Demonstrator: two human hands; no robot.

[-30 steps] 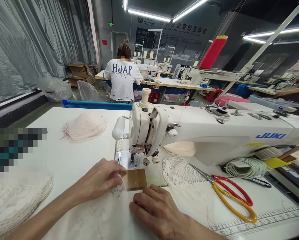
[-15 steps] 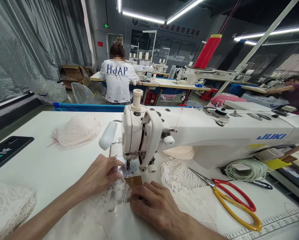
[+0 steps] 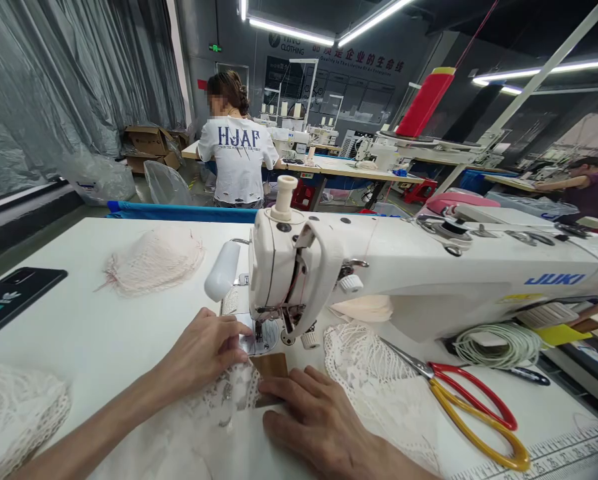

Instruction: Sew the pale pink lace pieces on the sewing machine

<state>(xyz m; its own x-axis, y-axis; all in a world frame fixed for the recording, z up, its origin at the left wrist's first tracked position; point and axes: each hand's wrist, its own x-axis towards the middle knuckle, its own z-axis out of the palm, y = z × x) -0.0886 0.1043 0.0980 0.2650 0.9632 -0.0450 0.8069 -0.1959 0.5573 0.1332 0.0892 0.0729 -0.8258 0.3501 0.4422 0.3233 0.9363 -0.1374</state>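
Note:
My left hand (image 3: 211, 347) is at the needle plate (image 3: 265, 339), its index finger reaching beside the presser foot (image 3: 259, 328). Its thumb and fingers pinch the edge of white lace fabric (image 3: 229, 393), which spreads down toward me. My right hand (image 3: 313, 417) rests palm down at the lace's right side, thumb apart from the fingers. Its fingertips touch a brown strip (image 3: 271, 365) lying on the table in front of the plate. The white sewing machine (image 3: 403, 257) stands over both. Where fabric meets needle is partly hidden by the left fingers.
Scissors (image 3: 471, 410) with red and yellow handles lie at right beside more lace (image 3: 363, 367) and coiled cord (image 3: 499, 343). A pale pink lace piece (image 3: 153, 260), a phone (image 3: 16, 300) and white lace (image 3: 21, 420) are at left. A co-worker (image 3: 239, 153) sits ahead.
My right thumb has spread away from the fingers, and the right hand has shifted slightly. My left hand stays by the presser foot. The co-worker's head has turned left.

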